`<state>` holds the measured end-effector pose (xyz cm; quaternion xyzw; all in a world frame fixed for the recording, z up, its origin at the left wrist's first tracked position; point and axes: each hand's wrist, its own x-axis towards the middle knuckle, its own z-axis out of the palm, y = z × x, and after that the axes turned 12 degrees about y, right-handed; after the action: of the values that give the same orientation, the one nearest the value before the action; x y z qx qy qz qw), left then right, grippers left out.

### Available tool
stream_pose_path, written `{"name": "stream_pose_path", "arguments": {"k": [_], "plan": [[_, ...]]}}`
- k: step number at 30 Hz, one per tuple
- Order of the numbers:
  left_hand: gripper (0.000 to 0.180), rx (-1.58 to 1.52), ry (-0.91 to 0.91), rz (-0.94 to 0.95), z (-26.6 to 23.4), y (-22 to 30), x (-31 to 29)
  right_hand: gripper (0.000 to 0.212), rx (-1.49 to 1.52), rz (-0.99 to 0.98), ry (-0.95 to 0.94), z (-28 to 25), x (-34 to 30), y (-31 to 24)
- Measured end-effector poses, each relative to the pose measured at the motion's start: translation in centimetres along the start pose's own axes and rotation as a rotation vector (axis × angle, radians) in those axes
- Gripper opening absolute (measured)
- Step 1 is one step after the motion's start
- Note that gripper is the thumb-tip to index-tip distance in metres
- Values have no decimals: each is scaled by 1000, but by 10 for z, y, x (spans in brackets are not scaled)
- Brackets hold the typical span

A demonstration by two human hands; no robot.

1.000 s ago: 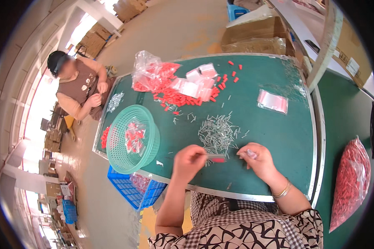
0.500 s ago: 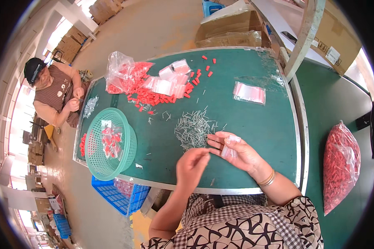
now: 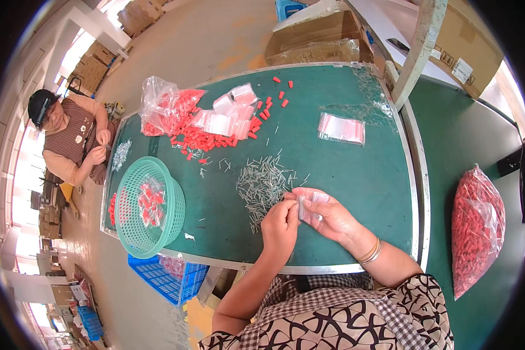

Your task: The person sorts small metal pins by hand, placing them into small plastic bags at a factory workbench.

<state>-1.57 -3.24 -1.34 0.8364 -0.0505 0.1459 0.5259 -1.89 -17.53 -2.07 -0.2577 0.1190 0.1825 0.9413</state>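
My right hand (image 3: 336,220) holds a small clear plastic bag (image 3: 317,201) between thumb and fingers, above the near edge of the table. My left hand (image 3: 279,224) has its fingertips pinched on the bag's left edge, close to the right fingers. Whether anything is inside the bag, I cannot tell. Just beyond my hands lies a loose heap of short, thin silver metal pins (image 3: 261,185), perhaps screws or nails. Farther off is a pile of small red plastic plugs (image 3: 207,139), partly in an open clear bag (image 3: 159,93), with flat clear bags (image 3: 219,123) on top.
A green mesh basket (image 3: 177,204) with filled bags stands at the left. More flat bags (image 3: 341,129) lie on the right of the green table (image 3: 356,181). A blue crate (image 3: 157,277) sits below. A sack of red plugs (image 3: 477,233) is far right. Another person (image 3: 79,134) works at the left end.
My left hand has come up to the bag and now pinches its edge; before, it was apart from it. The whole view has shifted slightly.
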Motion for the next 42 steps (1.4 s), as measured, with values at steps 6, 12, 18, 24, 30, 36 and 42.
{"name": "stream_pose_path", "arguments": {"k": [6, 12, 18, 24, 30, 36, 42], "plan": [[6, 40, 100, 160, -10, 1, 6, 25, -153, -72, 230, -1, -2, -2], [4, -49, 115, -53, -7, 6, 1, 29, -18, 73, 220, 9, -6, -5], [5, -91, 208, 51, -14, 6, -19, 31, -165, -43, 266, 10, -10, -3], [7, -177, 59, -152, -35, -6, -42, 34, -1128, -419, 364, 9, -14, -29], [5, -339, 133, -302, -39, -11, -43, 54, -1819, -638, -179, 23, -47, -41], [6, -386, 92, -347, -40, -11, -40, 21, -2053, -807, -342, -4, -34, -25], [9, -482, 135, -423, -46, -8, -32, 9, -1133, -190, 175, 23, -32, -35]]}}
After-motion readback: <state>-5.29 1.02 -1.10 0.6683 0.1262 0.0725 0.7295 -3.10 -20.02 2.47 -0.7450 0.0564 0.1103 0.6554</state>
